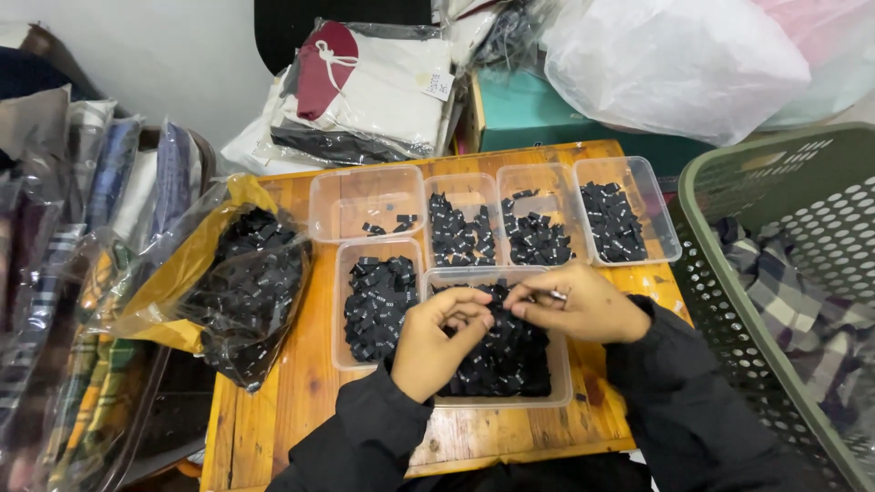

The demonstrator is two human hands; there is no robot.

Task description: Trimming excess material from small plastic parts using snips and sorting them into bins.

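We see black labels (pixel 503 351) in clear tubs (pixel 366 196) on an orange-brown wooden desk (pixel 301 392). The basket (pixel 729 301) is green, holding blue-and-white plaid cloth (pixel 793 292). A teal box (pixel 529 114) sits behind.

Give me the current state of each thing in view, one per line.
Left hand: fingers pinched over the front tub.
Right hand: fingertips meeting the left's.
Front tub: heaped with black tags.
Left front tub: about half full.
Back left tub: nearly empty.
Three back tubs: partly filled.
Plastic bag: open, full of tags.
Green basket: holds plaid cloth.

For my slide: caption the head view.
Both hands pick small black labels from a clear tray on a wooden table.
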